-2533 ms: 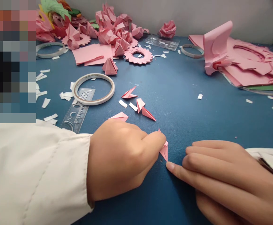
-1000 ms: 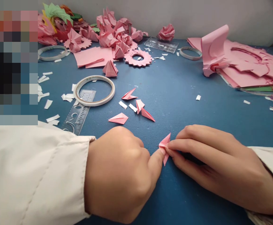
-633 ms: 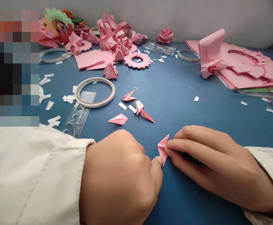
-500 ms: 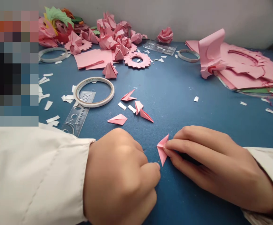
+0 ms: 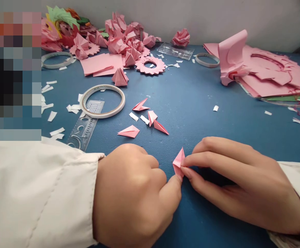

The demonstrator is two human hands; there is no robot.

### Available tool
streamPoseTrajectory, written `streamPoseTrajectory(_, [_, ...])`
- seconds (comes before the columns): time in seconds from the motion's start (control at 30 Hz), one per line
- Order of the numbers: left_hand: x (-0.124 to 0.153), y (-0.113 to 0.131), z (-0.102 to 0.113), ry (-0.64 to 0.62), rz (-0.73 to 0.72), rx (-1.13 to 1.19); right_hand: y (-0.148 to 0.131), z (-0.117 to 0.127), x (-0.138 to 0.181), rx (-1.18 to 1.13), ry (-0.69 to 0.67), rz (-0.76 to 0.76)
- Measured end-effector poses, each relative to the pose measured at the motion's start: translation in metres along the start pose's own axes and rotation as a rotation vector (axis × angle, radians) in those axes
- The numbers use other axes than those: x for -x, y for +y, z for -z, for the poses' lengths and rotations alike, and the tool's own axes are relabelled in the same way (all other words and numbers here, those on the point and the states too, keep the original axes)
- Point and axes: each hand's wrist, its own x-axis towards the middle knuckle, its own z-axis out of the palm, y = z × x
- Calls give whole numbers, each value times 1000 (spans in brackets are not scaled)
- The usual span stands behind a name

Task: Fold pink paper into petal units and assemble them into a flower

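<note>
A small folded pink paper piece (image 5: 178,162) stands on the blue table (image 5: 212,127) between my two hands. My right hand (image 5: 240,182) pinches its right side with thumb and fingers. My left hand (image 5: 137,196) is curled into a loose fist, and its thumb tip presses against the bottom of the piece. Both arms wear cream sleeves. Several similar folded pink pieces (image 5: 150,119) lie just beyond my hands.
A roll of tape (image 5: 102,101) rests on a clear ruler (image 5: 84,127) at the left, with white paper scraps (image 5: 52,115) around it. Pink paper flowers (image 5: 125,41) and a toothed paper ring (image 5: 150,65) fill the back. A stack of pink sheets (image 5: 266,74) lies at the right.
My right hand took hold of the pink piece and stood it upright. My left thumb drew back from it briefly, then came forward again to press its lower tip.
</note>
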Motion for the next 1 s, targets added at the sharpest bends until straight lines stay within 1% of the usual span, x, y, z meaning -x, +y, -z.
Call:
streamPoseTrajectory(0.1, [0, 2, -3, 43, 25, 22, 2, -1, 0, -4, -1, 8])
streamPoseTrajectory(0.2, [0, 4, -2, 58, 57, 11, 2, 0, 1, 6, -12, 43])
streamPoseTrajectory(0.4, [3, 8, -2, 79, 108, -162, -2, 3, 2, -22, 27, -67])
streamPoseTrajectory(0.5, [3, 9, -6, 112, 138, -165, -5, 4, 2, -79, -11, -71])
streamPoseTrajectory(0.6, [3, 9, -6, 133, 118, -181, -7, 4, 2, -106, 3, -70])
streamPoseTrajectory(0.7, [3, 8, -3, 108, 87, -195, -6, 4, 1, -111, 3, -54])
streamPoseTrajectory(0.77, [2, 7, 0, 78, 90, -203, -3, 3, 1, -131, -26, -54])
streamPoseTrajectory(0.9, [2, 6, 5, 21, 72, -208, 4, 0, 0, -134, -12, -67])
streamPoseTrajectory(1.0, [2, 4, 7, 9, 58, -216, 7, -1, 0, -127, -29, -19])
